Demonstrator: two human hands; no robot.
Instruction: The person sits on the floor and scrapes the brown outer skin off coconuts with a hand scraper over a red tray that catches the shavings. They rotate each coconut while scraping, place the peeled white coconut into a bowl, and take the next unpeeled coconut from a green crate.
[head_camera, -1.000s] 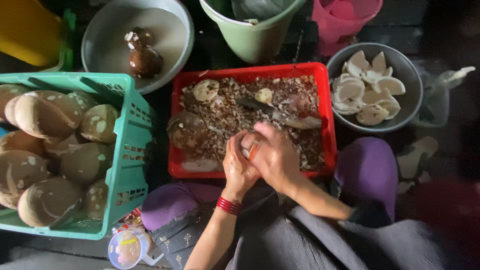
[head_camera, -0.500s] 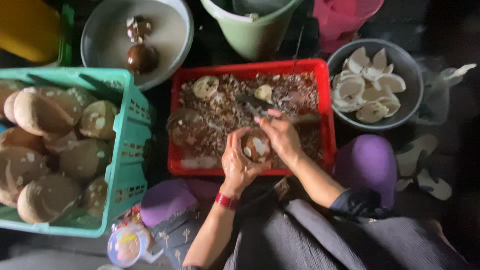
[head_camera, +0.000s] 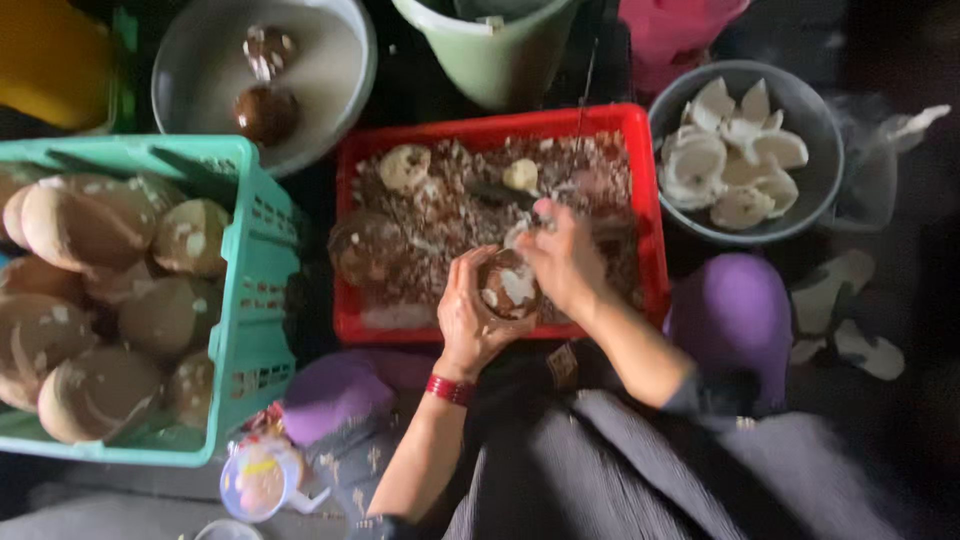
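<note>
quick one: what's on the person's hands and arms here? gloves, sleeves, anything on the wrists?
No gloves: both the left hand and the right hand are bare. A red band circles the left wrist. Both forearms are bare; a dark sleeve begins near the right elbow. No rings or watch can be made out; the picture is somewhat blurred.

We see a round coconut piece (head_camera: 507, 285), brown-shelled with patches of white flesh showing on its upturned face. It sits cupped in our left hand (head_camera: 468, 322), while our right hand (head_camera: 566, 262) presses on its upper right edge. It is held just above the near edge of the red tray (head_camera: 350, 250) full of brown shavings.
</note>
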